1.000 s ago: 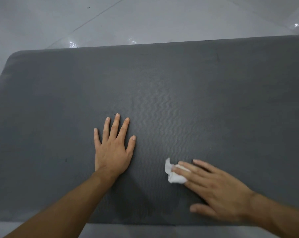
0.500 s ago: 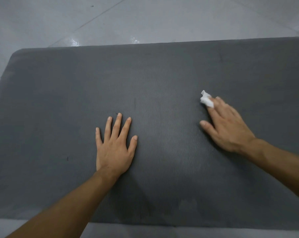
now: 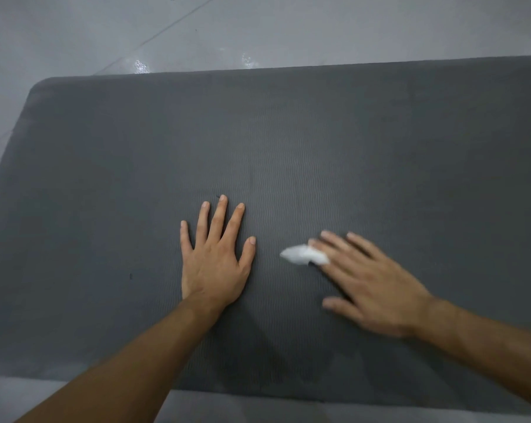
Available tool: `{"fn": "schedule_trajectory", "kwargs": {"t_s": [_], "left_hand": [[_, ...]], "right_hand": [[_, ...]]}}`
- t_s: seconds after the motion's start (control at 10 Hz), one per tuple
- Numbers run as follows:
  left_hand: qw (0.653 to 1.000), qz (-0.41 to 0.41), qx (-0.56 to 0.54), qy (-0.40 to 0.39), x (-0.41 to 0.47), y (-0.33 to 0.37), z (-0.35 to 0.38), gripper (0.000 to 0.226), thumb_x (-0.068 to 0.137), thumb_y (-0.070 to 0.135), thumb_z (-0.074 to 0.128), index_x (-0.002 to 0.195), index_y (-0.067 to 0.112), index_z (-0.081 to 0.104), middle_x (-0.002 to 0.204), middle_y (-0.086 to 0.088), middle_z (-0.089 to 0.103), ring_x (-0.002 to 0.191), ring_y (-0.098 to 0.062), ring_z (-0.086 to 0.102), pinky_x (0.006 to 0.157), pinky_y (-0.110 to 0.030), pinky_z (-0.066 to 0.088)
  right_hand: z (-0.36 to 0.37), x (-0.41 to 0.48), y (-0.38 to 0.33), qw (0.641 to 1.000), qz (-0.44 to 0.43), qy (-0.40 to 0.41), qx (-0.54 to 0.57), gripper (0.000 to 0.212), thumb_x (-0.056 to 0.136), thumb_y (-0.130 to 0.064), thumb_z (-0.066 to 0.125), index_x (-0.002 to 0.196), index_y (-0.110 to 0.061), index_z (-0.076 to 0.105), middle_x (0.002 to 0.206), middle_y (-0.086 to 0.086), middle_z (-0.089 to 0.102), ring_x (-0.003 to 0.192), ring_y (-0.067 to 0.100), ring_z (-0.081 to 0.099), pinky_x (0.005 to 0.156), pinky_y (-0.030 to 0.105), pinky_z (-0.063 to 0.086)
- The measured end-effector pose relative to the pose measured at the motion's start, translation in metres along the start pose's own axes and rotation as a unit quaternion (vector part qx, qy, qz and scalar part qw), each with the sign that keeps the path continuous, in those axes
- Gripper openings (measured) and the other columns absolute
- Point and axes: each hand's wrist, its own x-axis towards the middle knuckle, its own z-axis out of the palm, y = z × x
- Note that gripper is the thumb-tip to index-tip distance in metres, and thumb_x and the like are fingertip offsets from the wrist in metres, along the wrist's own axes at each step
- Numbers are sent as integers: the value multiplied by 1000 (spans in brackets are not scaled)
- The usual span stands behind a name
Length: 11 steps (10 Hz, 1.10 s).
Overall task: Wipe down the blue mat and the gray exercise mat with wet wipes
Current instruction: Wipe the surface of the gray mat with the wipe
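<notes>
The gray exercise mat [image 3: 319, 141] lies flat across most of the head view, its rounded far-left corner showing. My left hand [image 3: 215, 257] rests flat on the mat's middle with fingers spread. To its right, my right hand [image 3: 368, 282] presses a crumpled white wet wipe [image 3: 304, 254] onto the mat under straight fingers; the wipe sticks out to the left of the fingertips. The right hand is motion-blurred. No blue mat is in view.
Pale glossy floor tiles [image 3: 258, 25] lie beyond the mat's far edge and to its left. A strip of floor [image 3: 258, 410] shows along the near edge. A small dark speck [image 3: 131, 275] sits on the mat left of my left hand.
My right hand swept the wipe away to the far right, then back toward me and leftward, close to my left hand. The left hand has stayed planted.
</notes>
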Motion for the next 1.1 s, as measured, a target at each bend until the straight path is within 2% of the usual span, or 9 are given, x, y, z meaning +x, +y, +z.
{"fn": "schedule_trajectory", "kwargs": {"t_s": [0.1,0.2,0.3,0.4,0.6,0.7,0.8,0.9,1.1], "left_hand": [[1000,1,-1,-2,0,0,-1,68,101,64,11,165,38,10,174,8,0,160,-17,-9,127,-59,1],[1000,2,-2,-5,1,1,-2,69,101,64,10,165,38,9,174,8,-1,160,-17,-9,127,-59,1],[1000,2,-3,-6,1,1,-2,69,101,64,11,165,38,10,174,8,0,160,-17,-9,127,-59,0],[1000,3,-4,-6,1,1,-2,69,101,64,10,165,38,9,174,8,-1,160,-17,-10,127,-58,0],[1000,2,-3,-2,1,1,-1,68,102,63,13,165,38,10,174,8,0,160,-17,-8,127,-59,2],[1000,-1,1,5,0,1,0,67,102,61,17,165,37,13,174,7,2,160,-18,-5,127,-59,4],[1000,-1,0,6,1,1,1,67,102,61,18,165,36,15,174,7,4,160,-19,-3,127,-60,5],[1000,0,-1,2,1,1,0,68,102,63,15,165,37,13,174,7,2,160,-18,-6,127,-59,4],[1000,2,-5,-3,1,-1,0,68,102,64,11,165,38,10,174,8,0,160,-17,-9,127,-60,2]], "right_hand": [[-10,22,54,991,133,20,-20,77,104,-65,22,164,-17,23,171,1,25,160,20,12,128,46,15],[-21,39,103,963,264,43,23,79,101,-67,16,165,-22,13,171,0,21,160,20,11,128,43,10],[-27,51,124,943,322,62,63,80,100,-68,14,165,-22,13,171,4,20,159,24,12,128,46,12],[-27,62,114,948,298,63,89,81,99,-68,16,165,-21,15,170,9,22,158,26,14,128,44,13],[-20,52,32,996,71,-11,48,75,105,-63,25,165,-19,15,172,7,20,160,21,9,129,38,6],[-12,25,-10,998,-27,-39,41,77,107,-63,31,165,-15,20,174,5,11,161,19,4,129,39,7],[-5,4,-27,997,-64,-45,27,82,105,-69,30,164,-12,26,174,3,9,161,18,3,127,40,12],[-6,4,-10,999,-33,-23,18,81,105,-69,30,164,-14,25,173,2,16,161,18,6,127,41,13],[-21,17,86,974,224,32,27,76,101,-67,19,165,-27,8,170,3,26,159,21,15,128,42,14]]}}
